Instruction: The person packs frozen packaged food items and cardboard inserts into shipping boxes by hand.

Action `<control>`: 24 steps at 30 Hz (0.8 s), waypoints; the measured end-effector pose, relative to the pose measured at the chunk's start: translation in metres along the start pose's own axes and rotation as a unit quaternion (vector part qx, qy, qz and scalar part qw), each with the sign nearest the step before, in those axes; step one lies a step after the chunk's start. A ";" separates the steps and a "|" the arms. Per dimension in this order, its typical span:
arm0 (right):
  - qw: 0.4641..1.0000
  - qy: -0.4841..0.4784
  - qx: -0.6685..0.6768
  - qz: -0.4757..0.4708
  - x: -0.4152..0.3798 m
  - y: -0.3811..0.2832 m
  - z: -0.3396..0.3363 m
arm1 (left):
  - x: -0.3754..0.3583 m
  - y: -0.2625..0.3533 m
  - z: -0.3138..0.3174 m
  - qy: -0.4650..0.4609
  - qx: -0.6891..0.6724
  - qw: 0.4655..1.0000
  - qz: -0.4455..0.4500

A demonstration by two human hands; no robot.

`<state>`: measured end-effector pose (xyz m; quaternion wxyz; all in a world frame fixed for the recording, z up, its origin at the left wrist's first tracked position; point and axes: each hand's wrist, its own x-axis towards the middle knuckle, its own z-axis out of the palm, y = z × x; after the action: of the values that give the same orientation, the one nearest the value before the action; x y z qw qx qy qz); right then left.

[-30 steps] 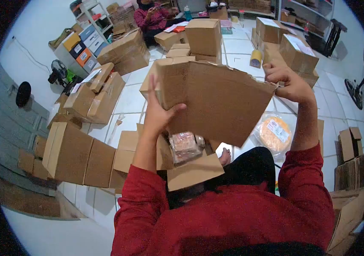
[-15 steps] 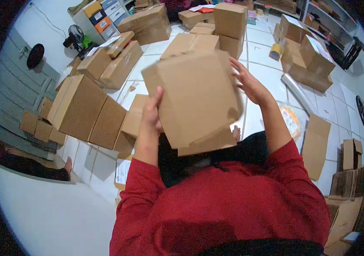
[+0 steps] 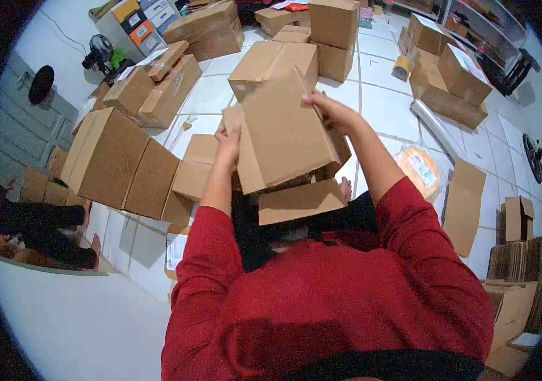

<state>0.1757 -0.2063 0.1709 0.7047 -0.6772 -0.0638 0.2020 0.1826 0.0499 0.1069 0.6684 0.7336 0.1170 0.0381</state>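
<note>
A brown cardboard box is held up tilted in front of my lap, between my two hands. My left hand grips its left edge, with the thumb on the near face. At the upper right edge, my right hand is closed on the cardboard; some of its fingers are hidden behind. Along the bottom, a flap stands away from the box, with a dark gap above it. The inside of the box cannot be made out.
Several taped cartons stand on the left, more at the back and right. A tape roll, a clear plastic roll, a wrapped orange packet and a flat cardboard sheet lie rightward. Another person's legs show at left.
The box has tilted and turned, and a dark gap now shows above its bottom flap. My right hand has gone from loosely spread fingers to gripping the upper edge. More of the other person shows.
</note>
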 end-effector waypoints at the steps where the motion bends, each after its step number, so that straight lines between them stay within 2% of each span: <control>1: 1.000 -0.001 -0.002 0.000 0.004 0.008 0.003 | 0.007 -0.017 0.005 0.036 -0.003 0.999 0.014; 2: 1.000 0.025 0.009 -0.016 0.005 0.017 0.010 | 0.018 -0.035 0.005 0.037 -0.005 0.999 0.013; 3: 0.998 0.051 0.020 -0.030 0.008 0.026 0.014 | 0.029 -0.052 0.005 0.017 0.074 0.995 0.063; 4: 0.997 0.078 -0.008 0.008 0.015 0.034 0.012 | 0.034 -0.060 0.005 -0.003 0.153 0.982 0.112; 5: 0.997 0.079 -0.009 0.009 0.020 0.043 0.009 | 0.038 -0.067 0.006 -0.004 0.152 0.982 0.111; 7: 0.988 0.100 -0.101 0.062 0.034 0.067 -0.002 | 0.038 -0.069 0.008 -0.020 0.189 0.980 0.063; 10: 0.984 0.142 -0.090 0.061 0.057 0.110 -0.013 | 0.022 -0.060 0.017 0.019 0.172 0.984 0.050; 12: 0.972 0.207 -0.089 0.065 0.063 0.120 -0.009 | 0.026 -0.065 0.017 0.008 0.193 0.980 0.039; 13: 0.973 0.205 -0.089 0.066 0.064 0.118 -0.004 | 0.031 -0.068 0.017 -0.005 0.214 0.976 0.033; 14: 0.952 0.260 -0.160 -0.002 0.064 0.117 0.002 | 0.035 -0.075 0.016 -0.004 0.215 0.976 0.030; 15: 0.920 0.311 -0.229 -0.068 0.063 0.117 0.006 | 0.044 -0.092 0.014 -0.007 0.283 0.957 0.072; 16: 0.920 0.310 -0.230 -0.065 0.063 0.117 0.004 | 0.049 -0.102 0.014 -0.010 0.347 0.931 0.114; 17: 0.921 0.285 -0.261 -0.043 0.064 0.115 0.000 | 0.059 -0.109 0.014 -0.012 0.348 0.931 0.110; 19: 0.921 0.262 -0.288 -0.015 0.068 0.114 -0.008 | 0.065 -0.102 0.019 -0.008 0.155 0.987 0.045; 20: 0.920 0.244 -0.307 -0.020 0.071 0.114 -0.012 | 0.058 -0.094 0.019 -0.012 0.159 0.986 0.041; 21: 0.918 0.226 -0.325 -0.024 0.072 0.116 -0.015 | 0.032 -0.052 0.021 -0.009 0.160 0.987 -0.010; 22: 0.933 0.233 -0.267 -0.059 0.072 0.116 -0.018 | 0.017 -0.029 0.023 -0.003 0.159 0.986 -0.059; 23: 0.934 0.233 -0.265 -0.055 0.077 0.119 -0.022 | 0.018 -0.031 0.023 -0.005 0.161 0.985 -0.062; 24: 0.919 0.217 -0.329 -0.022 0.084 0.122 -0.025 | 0.023 -0.034 0.022 -0.006 0.158 0.987 -0.026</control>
<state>0.2371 -0.1984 0.0339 0.4432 -0.8963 0.0126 0.0020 0.2057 0.0359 0.0686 0.5453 0.8271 0.1364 -0.0031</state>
